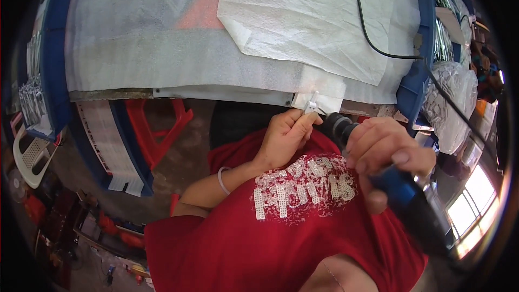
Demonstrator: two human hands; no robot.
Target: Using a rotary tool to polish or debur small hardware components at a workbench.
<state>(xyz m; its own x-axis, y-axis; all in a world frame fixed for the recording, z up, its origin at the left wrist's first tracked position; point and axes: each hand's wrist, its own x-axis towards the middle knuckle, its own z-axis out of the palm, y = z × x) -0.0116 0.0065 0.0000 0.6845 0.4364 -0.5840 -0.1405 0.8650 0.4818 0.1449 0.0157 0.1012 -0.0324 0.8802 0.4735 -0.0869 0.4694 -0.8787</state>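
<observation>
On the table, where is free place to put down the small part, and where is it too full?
Free: the grey foam sheet over the table's left and middle, between the blue bin on the left and the white foam sheet on the right. Crowded: the near edge, where the left hand holds a small white part against the rotary tool in the right hand; a black cable crosses there.

Left hand (284, 135) sits just below the worktop (216, 93) edge, pinching a small part (311, 106) against it. Right hand (386, 148) is right beside it, gripping a power tool (403, 192) whose nose meets the part. Foam sheets (303, 16) lie on the worktop; a cable (373, 38) runs across them to the right. A stool (157, 130) stands under the worktop, to the left.
</observation>
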